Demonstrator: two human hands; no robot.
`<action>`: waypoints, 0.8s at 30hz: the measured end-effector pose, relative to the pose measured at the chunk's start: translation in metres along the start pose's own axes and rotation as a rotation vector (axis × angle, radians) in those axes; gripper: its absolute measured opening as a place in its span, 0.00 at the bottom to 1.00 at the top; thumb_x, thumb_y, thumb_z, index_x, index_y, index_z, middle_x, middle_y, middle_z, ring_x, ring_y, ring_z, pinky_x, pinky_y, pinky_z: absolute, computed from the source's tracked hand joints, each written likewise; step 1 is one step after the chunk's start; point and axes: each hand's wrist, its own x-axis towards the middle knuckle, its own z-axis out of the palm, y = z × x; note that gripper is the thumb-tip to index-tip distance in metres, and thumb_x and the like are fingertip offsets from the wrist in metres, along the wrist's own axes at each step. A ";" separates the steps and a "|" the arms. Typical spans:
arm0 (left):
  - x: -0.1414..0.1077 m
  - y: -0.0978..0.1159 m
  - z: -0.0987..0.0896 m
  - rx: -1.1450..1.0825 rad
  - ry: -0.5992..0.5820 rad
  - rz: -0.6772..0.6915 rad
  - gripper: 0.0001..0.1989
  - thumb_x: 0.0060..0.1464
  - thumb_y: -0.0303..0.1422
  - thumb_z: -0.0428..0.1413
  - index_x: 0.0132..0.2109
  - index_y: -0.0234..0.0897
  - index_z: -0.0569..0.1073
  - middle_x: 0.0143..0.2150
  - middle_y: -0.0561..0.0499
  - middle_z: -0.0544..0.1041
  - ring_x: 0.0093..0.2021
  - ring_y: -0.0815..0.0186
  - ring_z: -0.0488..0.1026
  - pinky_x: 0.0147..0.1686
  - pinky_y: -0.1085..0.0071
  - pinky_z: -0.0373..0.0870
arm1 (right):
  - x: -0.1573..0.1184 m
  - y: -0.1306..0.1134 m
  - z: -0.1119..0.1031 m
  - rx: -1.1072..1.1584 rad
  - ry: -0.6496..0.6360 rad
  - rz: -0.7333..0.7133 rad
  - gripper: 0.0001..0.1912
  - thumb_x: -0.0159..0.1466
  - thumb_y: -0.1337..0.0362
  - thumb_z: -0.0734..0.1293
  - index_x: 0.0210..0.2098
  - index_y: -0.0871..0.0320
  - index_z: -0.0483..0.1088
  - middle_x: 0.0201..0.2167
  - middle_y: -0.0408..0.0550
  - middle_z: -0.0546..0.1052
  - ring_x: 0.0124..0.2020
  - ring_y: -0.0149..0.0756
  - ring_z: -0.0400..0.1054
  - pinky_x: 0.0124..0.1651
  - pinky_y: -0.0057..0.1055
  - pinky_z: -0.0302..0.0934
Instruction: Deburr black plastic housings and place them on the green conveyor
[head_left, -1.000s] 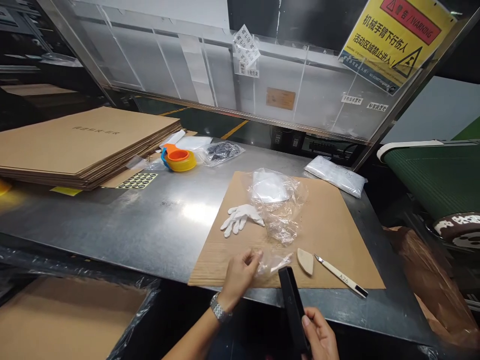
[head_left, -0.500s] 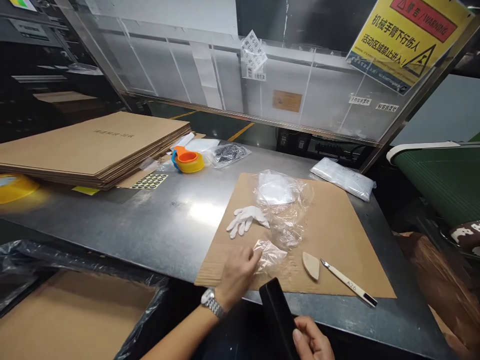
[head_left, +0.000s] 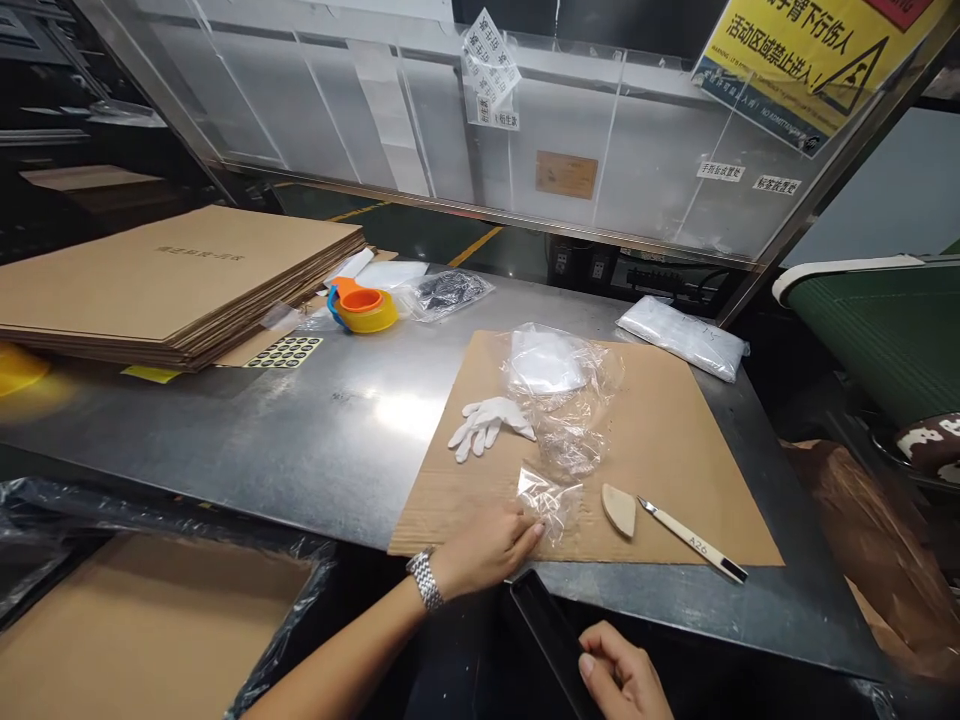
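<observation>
My left hand [head_left: 491, 545], with a metal watch at the wrist, reaches over the front edge of the cardboard sheet [head_left: 675, 440]. Its fingers are pinched together at the lower edge of a small clear plastic bag [head_left: 551, 498]. Below the table edge, my right hand [head_left: 626, 670] grips a long black trough-shaped piece [head_left: 551, 640], tilted with its hollow side showing. Right of the bag lie a wedge-shaped beige block [head_left: 619, 510] and a craft knife [head_left: 694, 541] marked A26. A white glove [head_left: 491, 426] and crumpled clear plastic bags [head_left: 574, 445] lie farther back on the cardboard.
Stacked flat cardboard [head_left: 172, 285] covers the table's left back, beside a tape dispenser [head_left: 364, 305] and a sticker sheet [head_left: 285, 352]. A plastic-wrapped packet [head_left: 682, 338] lies at the back right. At lower left is a plastic-lined box [head_left: 157, 620]; a green conveyor belt [head_left: 885, 340] is right.
My left hand has moved slightly right, and the small bag has shifted with it and lies flatter. The black piece has turned so its hollow side shows. The whole view has shifted slightly.
</observation>
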 end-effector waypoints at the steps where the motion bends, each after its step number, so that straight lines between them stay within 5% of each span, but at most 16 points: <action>1: 0.001 0.000 -0.001 -0.004 -0.014 0.007 0.22 0.62 0.38 0.37 0.29 0.37 0.71 0.28 0.50 0.71 0.29 0.65 0.68 0.31 0.71 0.59 | 0.001 -0.002 0.000 -0.004 -0.008 -0.010 0.22 0.58 0.44 0.60 0.23 0.58 0.65 0.14 0.35 0.49 0.18 0.24 0.41 0.20 0.24 0.35; 9: 0.010 -0.013 -0.013 -0.103 -0.122 0.097 0.12 0.58 0.35 0.46 0.31 0.40 0.72 0.29 0.52 0.74 0.29 0.66 0.69 0.29 0.73 0.60 | 0.012 -0.033 -0.016 -0.011 -0.145 -0.003 0.19 0.63 0.49 0.56 0.35 0.57 0.67 0.20 0.37 0.58 0.18 0.26 0.52 0.18 0.21 0.49; 12: 0.011 -0.015 -0.015 -0.134 -0.130 0.112 0.09 0.55 0.31 0.48 0.34 0.40 0.73 0.33 0.52 0.76 0.32 0.65 0.71 0.32 0.74 0.61 | 0.018 -0.045 -0.024 -0.099 -0.163 -0.060 0.17 0.65 0.52 0.55 0.32 0.57 0.67 0.22 0.40 0.64 0.20 0.27 0.57 0.21 0.22 0.53; 24: -0.003 -0.008 -0.009 -0.115 0.041 0.011 0.13 0.56 0.28 0.44 0.45 0.39 0.69 0.36 0.49 0.77 0.36 0.63 0.73 0.36 0.71 0.66 | 0.036 -0.038 -0.013 -0.438 0.051 -0.089 0.18 0.66 0.55 0.52 0.31 0.56 0.67 0.16 0.41 0.67 0.18 0.31 0.60 0.22 0.25 0.48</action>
